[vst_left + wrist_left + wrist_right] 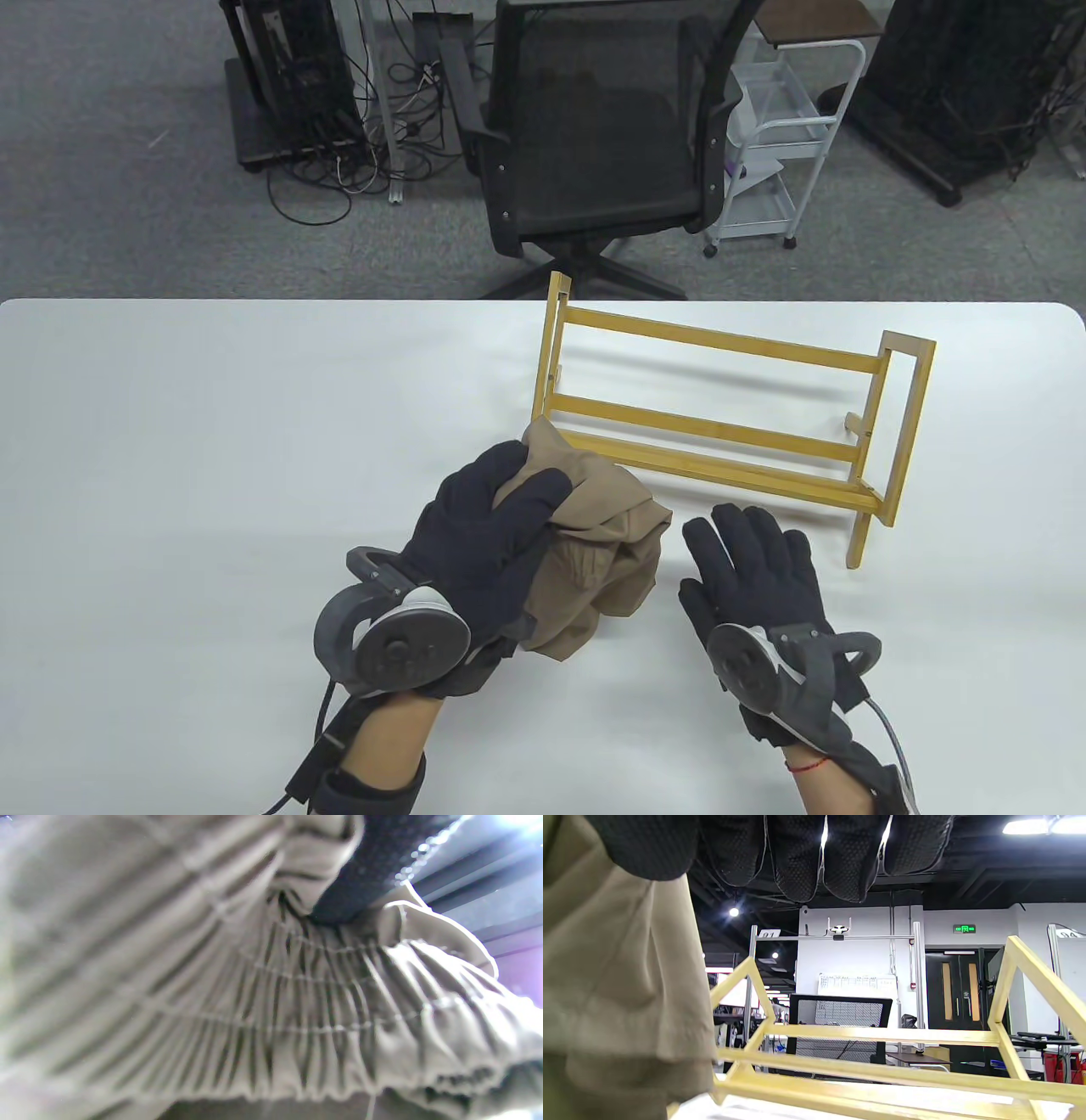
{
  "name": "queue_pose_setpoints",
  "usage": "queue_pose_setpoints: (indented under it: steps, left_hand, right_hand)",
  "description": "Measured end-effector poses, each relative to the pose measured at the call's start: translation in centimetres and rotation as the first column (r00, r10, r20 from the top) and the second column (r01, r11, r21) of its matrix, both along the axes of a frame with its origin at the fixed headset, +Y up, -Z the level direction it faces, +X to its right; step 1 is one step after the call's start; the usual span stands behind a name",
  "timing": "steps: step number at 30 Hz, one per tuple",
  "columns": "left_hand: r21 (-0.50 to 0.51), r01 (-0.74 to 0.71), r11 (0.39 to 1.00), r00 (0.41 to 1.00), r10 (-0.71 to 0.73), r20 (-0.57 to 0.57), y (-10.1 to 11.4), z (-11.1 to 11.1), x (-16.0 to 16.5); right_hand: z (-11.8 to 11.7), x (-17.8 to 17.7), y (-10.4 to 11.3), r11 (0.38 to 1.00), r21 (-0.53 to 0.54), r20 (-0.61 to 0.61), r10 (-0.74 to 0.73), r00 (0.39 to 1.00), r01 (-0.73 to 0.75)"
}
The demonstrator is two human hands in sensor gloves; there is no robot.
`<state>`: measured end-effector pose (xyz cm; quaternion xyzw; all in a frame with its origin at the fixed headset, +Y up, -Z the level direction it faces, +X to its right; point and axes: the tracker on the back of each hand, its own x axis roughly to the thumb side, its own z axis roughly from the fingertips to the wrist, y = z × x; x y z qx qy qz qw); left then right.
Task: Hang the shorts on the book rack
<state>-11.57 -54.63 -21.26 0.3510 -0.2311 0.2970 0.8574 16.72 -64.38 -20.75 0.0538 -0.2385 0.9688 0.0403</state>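
The left hand (pixel 492 543) grips a bunched pair of tan shorts (pixel 598 543), its gloved fingers curled over the top of the bundle and the thumb pressed into the cloth. The shorts sit crumpled in that grasp, just ahead of and to the right of the palm, with their lower folds hanging toward the white table (pixel 212 475); whether the cloth touches the tabletop cannot be told. In the left wrist view the gathered elastic waistband (pixel 297 1005) of the shorts fills nearly the whole picture, with one dark gloved finger (pixel 360 870) pressing into it from above.

The right hand (pixel 755 569) is spread flat with fingers apart and holds nothing; it lies just right of the shorts, near them but not touching. In the right wrist view its fingertips (pixel 840 853) hang from the top edge, separated, with the tan cloth close on their left.

The wooden book rack (pixel 721 416) stands on the table directly beyond both hands, its slatted rails running from ahead of the left fingertips out past the right hand. The top edge of the shorts reaches the rack's near left corner; contact there cannot be told. Nothing hangs on the rails.

A black mesh office chair (pixel 594 127) stands beyond the table's far edge, past the rack.
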Motion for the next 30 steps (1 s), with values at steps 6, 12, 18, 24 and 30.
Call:
queue_pose_setpoints:
  steps: [6, 12, 18, 24, 30]
  left_hand:
    - [-0.016, -0.004, 1.0, 1.0, 0.004, 0.0, -0.3, -0.4, -0.1]
    - [-0.022, -0.004, 1.0, 1.0, 0.004, 0.003, -0.4, -0.7, -0.2]
    - [-0.028, 0.003, 1.0, 1.0, -0.003, 0.001, -0.5, -0.9, 0.0]
    - [-0.035, 0.016, 0.999, 1.0, -0.016, 0.002, -0.8, -1.2, 0.3]
    - [-0.037, 0.022, 0.999, 1.0, -0.022, 0.007, -0.9, -1.3, 0.5]
  right_hand:
    - [-0.1, -0.2, 2.2, 0.994, 0.029, -0.052, -0.1, 0.994, 0.102]
    - [-0.3, -0.7, 4.9, 0.98, 0.02, -0.155, -0.192, 0.969, 0.198]
    - [-0.6, -1.2, 7.0, 0.951, -0.013, -0.291, -0.299, 0.909, 0.308]
    - [-1.3, -2.3, 7.7, 0.939, -0.078, -0.388, -0.338, 0.857, 0.335]
    - [-2.3, -3.9, 7.9, 0.94, -0.109, -0.417, -0.34, 0.843, 0.325]
